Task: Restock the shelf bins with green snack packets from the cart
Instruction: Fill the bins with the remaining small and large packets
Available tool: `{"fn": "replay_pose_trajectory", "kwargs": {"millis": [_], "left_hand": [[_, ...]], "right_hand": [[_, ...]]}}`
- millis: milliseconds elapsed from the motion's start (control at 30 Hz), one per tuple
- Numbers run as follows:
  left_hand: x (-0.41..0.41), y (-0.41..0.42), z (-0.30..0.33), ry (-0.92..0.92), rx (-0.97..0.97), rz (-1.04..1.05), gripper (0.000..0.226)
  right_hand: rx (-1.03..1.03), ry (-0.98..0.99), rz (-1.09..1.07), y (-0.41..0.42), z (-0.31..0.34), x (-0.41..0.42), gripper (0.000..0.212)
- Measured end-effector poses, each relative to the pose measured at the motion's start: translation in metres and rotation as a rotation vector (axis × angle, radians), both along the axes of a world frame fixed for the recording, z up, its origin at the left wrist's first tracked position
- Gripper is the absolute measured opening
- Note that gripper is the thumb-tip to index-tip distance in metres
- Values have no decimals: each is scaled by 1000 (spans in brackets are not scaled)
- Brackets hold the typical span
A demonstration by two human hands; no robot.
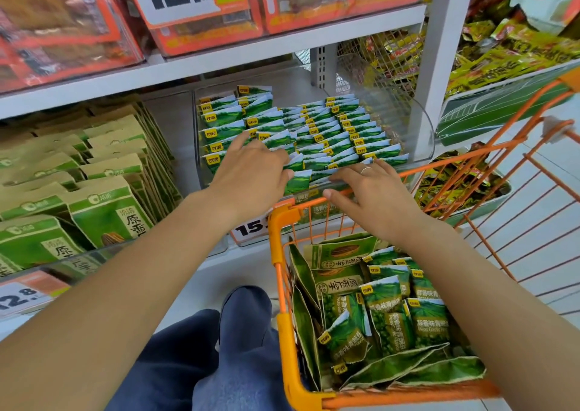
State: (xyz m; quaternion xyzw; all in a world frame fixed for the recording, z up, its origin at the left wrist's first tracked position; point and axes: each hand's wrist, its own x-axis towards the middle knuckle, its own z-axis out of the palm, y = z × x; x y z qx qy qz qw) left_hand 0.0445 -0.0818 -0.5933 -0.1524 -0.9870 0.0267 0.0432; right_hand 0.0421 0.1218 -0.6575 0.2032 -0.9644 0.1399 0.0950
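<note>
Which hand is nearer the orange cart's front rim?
Right. The right hand lies just above the cart's front rim, thumb almost touching it; the left hand rests farther left on the bin's packets.

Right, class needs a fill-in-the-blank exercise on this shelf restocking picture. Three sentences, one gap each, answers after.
1. The cart frame is coloured ____.
2. A ring sits on a finger of the ____ hand.
3. Both hands rest on small green packets standing in a clear ____ on the shelf.

Missing words: orange; right; bin
</note>
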Motion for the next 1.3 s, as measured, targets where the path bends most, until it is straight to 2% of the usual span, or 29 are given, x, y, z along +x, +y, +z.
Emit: {"fn": "replay_pose_trajectory", "kwargs": {"millis": [333, 500, 600, 700, 767, 800, 867, 933, 1000, 1033, 1133, 1200, 1300], "left_hand": [[0, 1, 3, -108, -97, -28, 34], [-5, 2, 0, -34, 39, 98, 34], [-8, 5, 4, -37, 81, 128, 44], [6, 15, 5, 114, 113, 14, 55], [27, 27, 0, 237, 234, -129, 41], [39, 31, -5, 218, 266, -197, 32], [58, 41, -23, 29, 301, -277, 26], [69, 43, -45, -178, 301, -253, 27], [71, 41, -63, -224, 275, -218, 26], [71, 41, -67, -210, 280, -202, 26], [70, 40, -68, -160, 315, -193, 25], [72, 40, -67, -133, 338, -204, 25], [73, 39, -68, -124, 360, -205, 26]], "right_hand": [[-6, -16, 10, 1, 4, 3, 48], [-25, -1, 23, 1, 3, 3, 47], [-31, -6, 27, 1, 4, 4, 47], [-83, 8, 80, 6, 13, 9, 45], [-149, 92, 122, 13, 24, 14, 33], [-176, 126, 132, 15, 30, 16, 29], [-72, 76, 125, 25, 37, 24, 31], [272, -141, 128, 33, 30, 34, 29], [590, -400, 137, 44, 12, 43, 29], [679, -523, 119, 51, 2, 46, 32], [712, -739, 25, 68, -30, 43, 51], [667, -716, 23, 70, -45, 37, 54], [696, -657, 82, 62, -60, 37, 47]]}}
